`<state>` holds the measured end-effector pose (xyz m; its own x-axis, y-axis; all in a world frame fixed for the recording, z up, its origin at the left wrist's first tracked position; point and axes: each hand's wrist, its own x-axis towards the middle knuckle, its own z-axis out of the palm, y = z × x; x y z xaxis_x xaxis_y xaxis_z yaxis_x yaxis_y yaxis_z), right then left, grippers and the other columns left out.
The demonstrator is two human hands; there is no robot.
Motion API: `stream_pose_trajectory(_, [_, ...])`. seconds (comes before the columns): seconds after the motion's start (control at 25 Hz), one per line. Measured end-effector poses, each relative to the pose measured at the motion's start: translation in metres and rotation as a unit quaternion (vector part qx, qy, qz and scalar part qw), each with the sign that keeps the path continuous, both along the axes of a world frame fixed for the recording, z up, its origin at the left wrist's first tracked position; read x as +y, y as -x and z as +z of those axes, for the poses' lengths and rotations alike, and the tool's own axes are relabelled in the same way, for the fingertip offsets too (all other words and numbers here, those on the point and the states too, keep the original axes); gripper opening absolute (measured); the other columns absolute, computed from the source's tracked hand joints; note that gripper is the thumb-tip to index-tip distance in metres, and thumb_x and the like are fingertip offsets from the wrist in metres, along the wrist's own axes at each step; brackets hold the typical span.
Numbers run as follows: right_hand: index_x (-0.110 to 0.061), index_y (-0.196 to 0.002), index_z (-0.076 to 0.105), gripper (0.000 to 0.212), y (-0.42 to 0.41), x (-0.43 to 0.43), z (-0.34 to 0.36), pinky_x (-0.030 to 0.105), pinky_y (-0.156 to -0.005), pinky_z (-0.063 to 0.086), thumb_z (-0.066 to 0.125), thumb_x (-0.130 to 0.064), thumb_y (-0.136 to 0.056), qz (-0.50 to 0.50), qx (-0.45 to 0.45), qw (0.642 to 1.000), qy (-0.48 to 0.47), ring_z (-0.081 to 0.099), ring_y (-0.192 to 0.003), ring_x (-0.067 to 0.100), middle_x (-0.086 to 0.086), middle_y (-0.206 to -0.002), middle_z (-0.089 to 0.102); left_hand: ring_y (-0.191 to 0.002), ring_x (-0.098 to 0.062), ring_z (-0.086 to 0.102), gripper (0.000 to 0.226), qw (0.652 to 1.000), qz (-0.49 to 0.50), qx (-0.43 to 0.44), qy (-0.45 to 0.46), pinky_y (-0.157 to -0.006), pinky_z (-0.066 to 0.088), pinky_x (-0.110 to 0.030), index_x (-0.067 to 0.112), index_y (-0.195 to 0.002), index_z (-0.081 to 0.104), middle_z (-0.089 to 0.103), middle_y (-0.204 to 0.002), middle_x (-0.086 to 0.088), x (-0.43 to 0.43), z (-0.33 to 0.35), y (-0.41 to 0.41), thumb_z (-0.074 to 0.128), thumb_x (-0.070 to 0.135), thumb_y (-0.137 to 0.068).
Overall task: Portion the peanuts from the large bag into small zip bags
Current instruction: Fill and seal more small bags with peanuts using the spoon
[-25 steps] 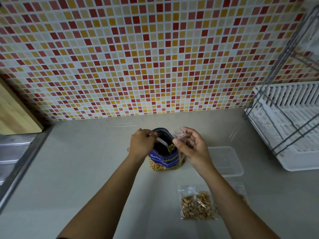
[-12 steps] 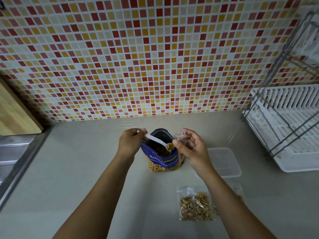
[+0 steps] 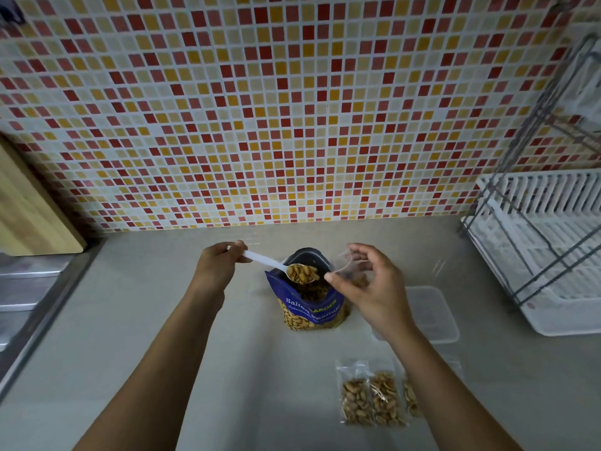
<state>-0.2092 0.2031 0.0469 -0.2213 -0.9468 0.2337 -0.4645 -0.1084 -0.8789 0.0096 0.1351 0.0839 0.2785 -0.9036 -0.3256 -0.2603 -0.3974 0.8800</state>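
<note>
Two bare forearms entered from the bottom of the frame, one at lower left and one at lower right. No sleeve showed on either, up to the frame's bottom edge. The left hand [image 3: 216, 270] and the right hand [image 3: 369, 288] carried no visible ring, watch, bracelet or glove. Fingernails looked short and unpainted.

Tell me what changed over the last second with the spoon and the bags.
The left hand drew the white spoon up out of the big peanut bag; it now carries a heap of peanuts above the opening, toward the small clear bag pinched open by the right hand. Nothing was let go. The big bag, the filled small bags and the clear tub stayed put.
</note>
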Motion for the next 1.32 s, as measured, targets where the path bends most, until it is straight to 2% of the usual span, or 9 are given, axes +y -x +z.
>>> stream_pose_trajectory(0.12, [-0.025,-0.113,0.058,0.058,-0.006,-0.002,0.0,0.041,-0.078,0.054,0.077,-0.05,-0.065,0.006,0.092,0.996,0.003,0.059,-0.087,0.006,-0.018,-0.102,0.056,-0.101,-0.018,0.042,0.024,1.0,0.002,0.01,0.011,-0.099,0.031,-0.045,0.01,-0.096,0.063,0.058,-0.112,-0.005,-0.004,0.011,-0.009,0.046,0.028,-0.097])
stream_pose_trajectory(0.2, [-0.025,-0.112,0.059,0.058,-0.009,-0.004,0.0,0.045,-0.079,0.052,0.075,-0.054,-0.064,0.008,0.134,0.991,-0.003,0.06,-0.086,0.009,-0.017,-0.102,0.058,-0.103,-0.018,0.043,0.02,1.0,0.003,0.021,0.024,-0.1,0.031,-0.046,0.013,-0.094,0.061,0.058,-0.118,-0.006,-0.007,0.018,-0.012,0.047,0.027,-0.097])
stream_pose_trajectory(0.36, [-0.026,-0.112,0.059,0.058,-0.014,-0.008,0.002,0.041,-0.086,0.047,0.074,-0.056,-0.065,0.007,0.178,0.984,-0.025,0.062,-0.092,0.012,-0.013,-0.109,0.064,-0.104,-0.017,0.048,0.013,0.998,0.006,0.044,0.037,-0.099,0.032,-0.046,0.014,-0.098,0.058,0.059,-0.124,-0.006,-0.009,0.029,-0.013,0.05,0.024,-0.096])
stream_pose_trajectory(0.52, [-0.029,-0.113,0.057,0.058,-0.019,-0.012,0.006,0.036,-0.088,0.04,0.073,-0.058,-0.065,0.022,0.199,0.978,-0.048,0.061,-0.096,0.011,-0.013,-0.109,0.064,-0.111,-0.021,0.049,0.019,0.999,-0.014,0.033,0.035,-0.098,0.032,-0.047,0.022,-0.077,0.057,0.06,-0.122,-0.005,-0.011,0.038,-0.009,0.052,0.025,-0.095])
stream_pose_trajectory(0.68, [-0.03,-0.108,0.058,0.055,-0.022,-0.015,0.008,0.039,-0.089,0.045,0.074,-0.058,-0.064,0.034,0.167,0.984,-0.058,0.061,-0.092,0.011,-0.014,-0.103,0.064,-0.101,-0.016,0.044,0.02,0.997,-0.054,-0.001,0.05,-0.086,0.029,-0.037,0.012,-0.086,0.062,0.056,-0.112,0.001,-0.016,0.047,0.003,0.049,0.024,-0.096])
stream_pose_trajectory(0.8, [-0.032,-0.103,0.059,0.054,-0.023,-0.018,0.008,0.043,-0.086,0.049,0.073,-0.061,-0.06,0.036,0.138,0.987,-0.068,0.062,-0.09,0.011,-0.015,-0.1,0.064,-0.095,-0.015,0.045,0.023,0.993,-0.093,-0.033,0.072,-0.084,0.031,-0.03,0.005,-0.096,0.064,0.055,-0.106,0.002,-0.022,0.054,0.012,0.048,0.02,-0.097])
stream_pose_trajectory(1.04, [-0.034,-0.1,0.06,0.053,-0.026,-0.018,0.005,0.044,-0.084,0.051,0.074,-0.063,-0.057,0.024,0.084,0.993,-0.073,0.062,-0.086,0.009,-0.017,-0.095,0.063,-0.073,-0.006,0.053,0.022,0.966,-0.178,-0.131,0.135,-0.065,0.037,-0.017,0.009,-0.096,0.065,0.062,-0.095,0.0,-0.024,0.074,0.032,0.048,0.022,-0.096])
stream_pose_trajectory(1.24, [-0.03,-0.104,0.061,0.053,-0.027,-0.018,0.006,0.039,-0.079,0.055,0.077,-0.056,-0.06,0.02,0.049,0.996,-0.067,0.062,-0.083,0.006,-0.015,-0.096,0.065,-0.06,-0.01,0.052,0.023,0.922,-0.21,-0.251,0.206,-0.052,0.038,-0.019,0.012,-0.093,0.065,0.063,-0.084,0.0,-0.02,0.097,0.037,0.048,0.026,-0.096])
stream_pose_trajectory(1.32, [-0.03,-0.103,0.061,0.051,-0.026,-0.017,0.008,0.036,-0.077,0.056,0.077,-0.055,-0.061,0.019,0.039,0.997,-0.066,0.062,-0.082,0.004,-0.016,-0.094,0.064,-0.064,-0.009,0.055,0.023,0.926,-0.174,-0.243,0.231,-0.054,0.041,-0.018,0.012,-0.097,0.065,0.064,-0.09,0.002,-0.019,0.104,0.029,0.048,0.027,-0.096])
